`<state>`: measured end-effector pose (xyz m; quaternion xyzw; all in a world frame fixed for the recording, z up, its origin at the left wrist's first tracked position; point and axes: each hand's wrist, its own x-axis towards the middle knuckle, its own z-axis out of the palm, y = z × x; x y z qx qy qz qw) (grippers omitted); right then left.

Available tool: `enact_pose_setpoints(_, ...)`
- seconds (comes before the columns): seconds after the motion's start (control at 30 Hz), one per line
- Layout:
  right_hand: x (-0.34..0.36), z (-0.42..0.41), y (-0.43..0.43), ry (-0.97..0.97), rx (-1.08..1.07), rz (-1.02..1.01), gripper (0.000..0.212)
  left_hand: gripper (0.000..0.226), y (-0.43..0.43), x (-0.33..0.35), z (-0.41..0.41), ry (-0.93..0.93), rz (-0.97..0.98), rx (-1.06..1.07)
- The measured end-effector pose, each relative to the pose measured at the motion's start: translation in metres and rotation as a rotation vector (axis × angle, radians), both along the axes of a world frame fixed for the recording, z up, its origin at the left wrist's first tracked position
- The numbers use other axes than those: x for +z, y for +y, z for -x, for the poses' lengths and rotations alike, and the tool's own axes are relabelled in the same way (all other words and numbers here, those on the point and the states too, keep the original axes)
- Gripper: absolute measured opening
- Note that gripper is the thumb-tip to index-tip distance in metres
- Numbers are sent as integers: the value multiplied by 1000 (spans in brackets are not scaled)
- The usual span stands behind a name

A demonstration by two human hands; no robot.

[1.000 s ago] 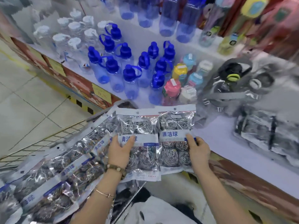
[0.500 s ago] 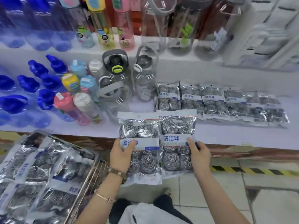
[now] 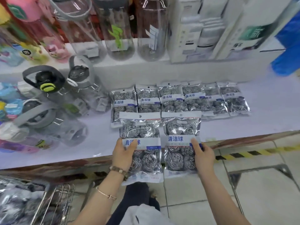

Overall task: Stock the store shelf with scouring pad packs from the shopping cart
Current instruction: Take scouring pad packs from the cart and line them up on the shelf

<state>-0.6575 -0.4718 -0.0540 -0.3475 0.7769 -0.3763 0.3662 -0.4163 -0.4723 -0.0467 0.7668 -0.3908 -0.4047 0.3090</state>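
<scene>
My left fingers (image 3: 132, 145) are curled round the left pack (image 3: 142, 127), with the thumb across its blue label and the rest tucked behind. My right fingers (image 3: 194, 143) hold the right pack (image 3: 181, 125) the same way, thumb on the right end of its label. So the left hand (image 3: 123, 154) and the right hand (image 3: 204, 154) each grip one scouring pad pack, held side by side with their edges close together. The top halves of both sit over the near edge of the shelf (image 3: 259, 125) and the bottom halves hang out over the floor (image 3: 243, 192). I cannot tell whether either one touches the shelf top.

Further in, a row of packs (image 3: 172, 98) lies flat along the far part of the shelf. I count six, each slightly overlapping its neighbour. The left pack in my grip hides the near end of the leftmost one. Water bottles (image 3: 48, 88) stand to the left of the row.

At the near left, the shopping cart (image 3: 61, 200) shows more silver packs (image 3: 19, 203), too blurred for me to count.

I'd call the job partway done. One row is down, two packs are in hand and not yet placed, and there is stock left in the cart. My guess is that these two go in front of that row, nearer me
</scene>
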Motion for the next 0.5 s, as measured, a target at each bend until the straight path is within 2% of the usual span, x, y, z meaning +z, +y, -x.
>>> enact_pose_setpoints(0.17, -6, 25, -30, 17, -43, -3, 46, 51, -50, -5, 23, 7, 3, -47)
enact_pose_setpoints(0.33, -8, 52, -70, 62, -89, -25, 46, 62, -108, -9, 44, 39, -20, -113)
enact_pose_setpoints(0.5, -11, 78, -106, 94, -103, -45, 48, 47, -156, -18, 71, 59, -40, -175)
